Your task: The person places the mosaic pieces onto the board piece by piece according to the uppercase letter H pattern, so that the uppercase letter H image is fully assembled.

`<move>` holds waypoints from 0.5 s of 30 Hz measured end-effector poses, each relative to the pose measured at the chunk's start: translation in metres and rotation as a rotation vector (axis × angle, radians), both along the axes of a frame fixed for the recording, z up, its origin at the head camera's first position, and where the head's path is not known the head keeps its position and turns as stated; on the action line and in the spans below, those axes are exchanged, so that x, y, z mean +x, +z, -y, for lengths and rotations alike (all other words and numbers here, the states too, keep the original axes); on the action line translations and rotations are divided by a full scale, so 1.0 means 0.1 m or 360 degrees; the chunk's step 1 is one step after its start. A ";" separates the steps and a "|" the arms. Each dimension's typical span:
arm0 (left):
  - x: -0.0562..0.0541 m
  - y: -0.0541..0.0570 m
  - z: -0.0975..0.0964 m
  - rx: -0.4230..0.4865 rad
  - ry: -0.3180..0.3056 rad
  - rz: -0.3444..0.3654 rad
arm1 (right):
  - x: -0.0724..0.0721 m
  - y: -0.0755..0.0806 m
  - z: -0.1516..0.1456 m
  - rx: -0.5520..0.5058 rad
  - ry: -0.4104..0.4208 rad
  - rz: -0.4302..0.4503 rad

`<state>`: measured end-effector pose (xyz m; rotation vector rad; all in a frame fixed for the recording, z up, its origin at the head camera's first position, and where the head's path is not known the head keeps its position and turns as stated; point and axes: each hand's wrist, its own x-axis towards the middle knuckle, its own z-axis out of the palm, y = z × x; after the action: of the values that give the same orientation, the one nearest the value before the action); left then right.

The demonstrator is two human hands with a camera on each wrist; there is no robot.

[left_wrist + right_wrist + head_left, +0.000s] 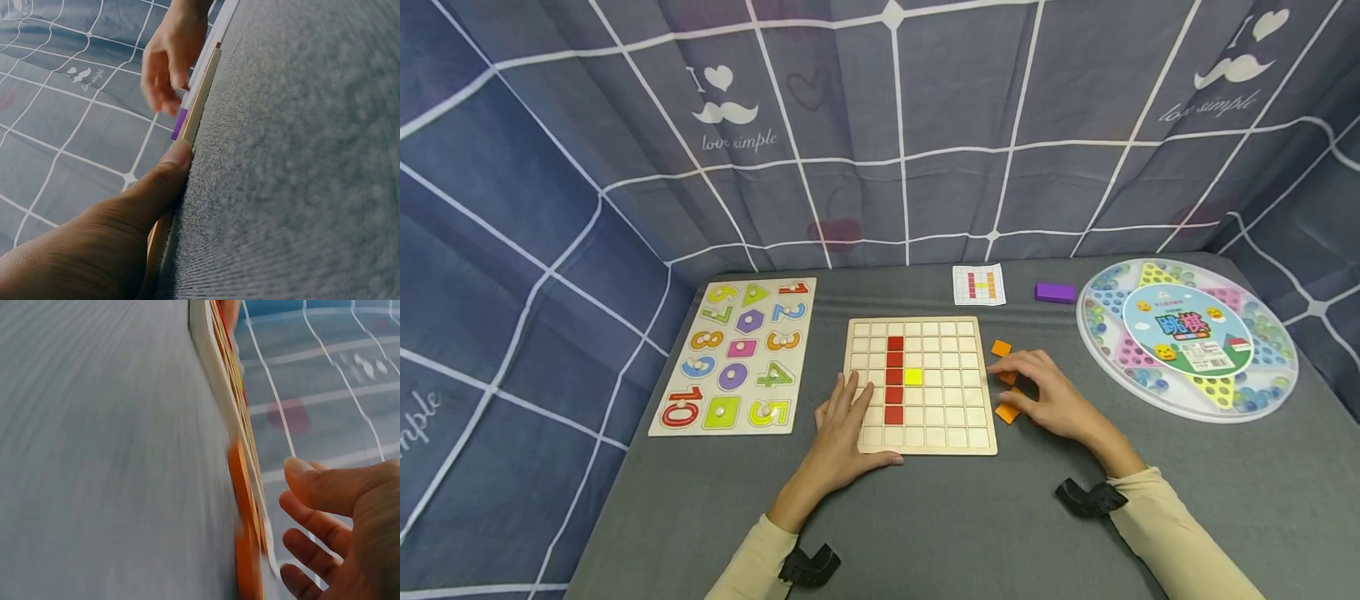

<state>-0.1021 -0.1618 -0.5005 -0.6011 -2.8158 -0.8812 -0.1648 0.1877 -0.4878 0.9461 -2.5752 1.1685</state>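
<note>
A wooden grid board (955,417) lies flat on the table, with a column of red square tiles (894,377) and one yellow tile (913,377) beside the column's middle. My left hand (842,429) rests on the board's left edge, its fingers extended and its thumb along the front edge. Just right of the board, my right hand (1048,396) hovers over several orange tiles (1001,348) and partly covers them. The right wrist view shows its fingers loosely bent with nothing between them, apart from the blurred orange tiles (240,478).
A printed pattern card (958,292) and a purple block (1055,292) lie behind the board. At left is a number-and-shape puzzle board (745,325); at right, a round Chinese checkers board (1105,367). A grid-patterned curtain (955,192) borders the table.
</note>
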 end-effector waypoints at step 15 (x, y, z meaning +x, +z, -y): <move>0.00 -0.03 0.00 -0.0010 -0.0006 -0.0039 | 0.16 -0.10 -0.69 0.0023 0.0017 0.0060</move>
<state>-0.1026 -0.1614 -0.5032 -0.6141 -2.7977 -0.8605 -0.1485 0.2562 -0.4973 0.9512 -2.6144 1.1833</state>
